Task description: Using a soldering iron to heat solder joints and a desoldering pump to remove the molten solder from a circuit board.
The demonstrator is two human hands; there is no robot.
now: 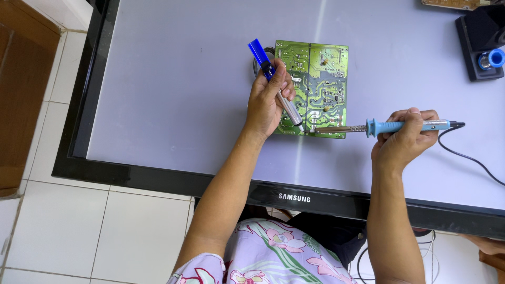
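Observation:
A green circuit board [321, 79] lies on a grey flat screen panel [173, 94] with a black frame. My left hand [267, 100] grips a blue and silver desoldering pump [273, 81], whose tip points down at the board's near edge. My right hand [405, 139] holds a blue-handled soldering iron [392, 126] lying level, its metal tip touching the board's near edge close to the pump's tip. A black cord [468, 156] runs from the iron's handle off to the right.
A black stand with a blue spool [485, 52] sits at the far right of the panel. White floor tiles [68, 221] and a brown wooden piece of furniture [21, 94] lie to the left. Cables hang below the panel's near edge.

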